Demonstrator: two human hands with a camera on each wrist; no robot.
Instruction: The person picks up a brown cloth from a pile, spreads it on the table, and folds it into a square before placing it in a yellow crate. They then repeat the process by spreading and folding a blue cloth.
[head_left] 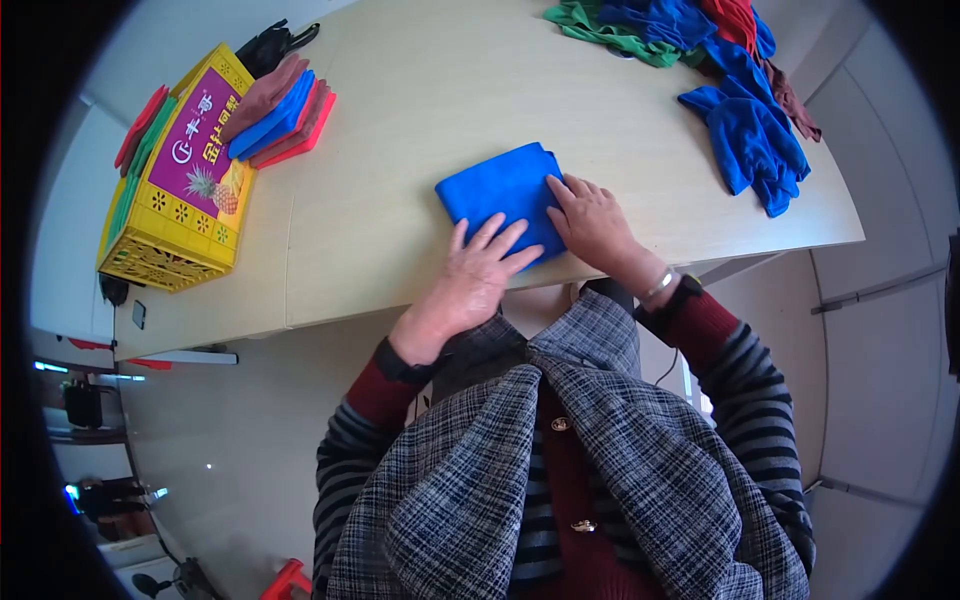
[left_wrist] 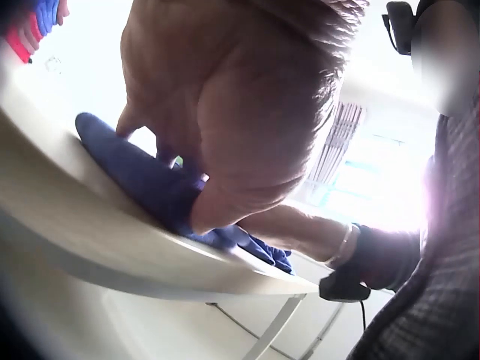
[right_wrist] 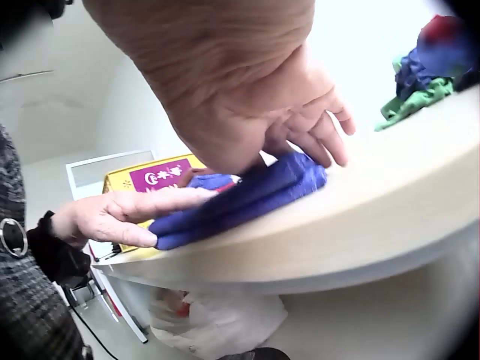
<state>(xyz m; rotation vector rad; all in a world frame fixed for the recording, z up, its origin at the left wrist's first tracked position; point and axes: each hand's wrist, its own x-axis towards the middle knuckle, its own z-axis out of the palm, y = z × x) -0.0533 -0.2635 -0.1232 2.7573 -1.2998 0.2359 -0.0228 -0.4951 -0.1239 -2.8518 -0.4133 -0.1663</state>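
Note:
A blue cloth (head_left: 497, 190), folded into a thick, roughly square pad, lies on the table near its front edge. My left hand (head_left: 474, 282) rests on its near left part with the fingers spread. At the cloth's right side is my right hand (head_left: 597, 226), its thumb over the edge and its other fingers reaching past it. In the right wrist view the folded layers of the blue cloth (right_wrist: 247, 201) show along its side, with the right hand (right_wrist: 247, 112) over it. The left wrist view has the left hand (left_wrist: 232, 112) with fingertips down on the cloth.
A yellow crate (head_left: 165, 245) stands at the left, with folded cloths (head_left: 285, 120) in brown, blue and red against its side. Loose blue, green, red and brown cloths (head_left: 745, 130) lie heaped at the back right. A black bag (head_left: 268, 48) sits behind the crate.

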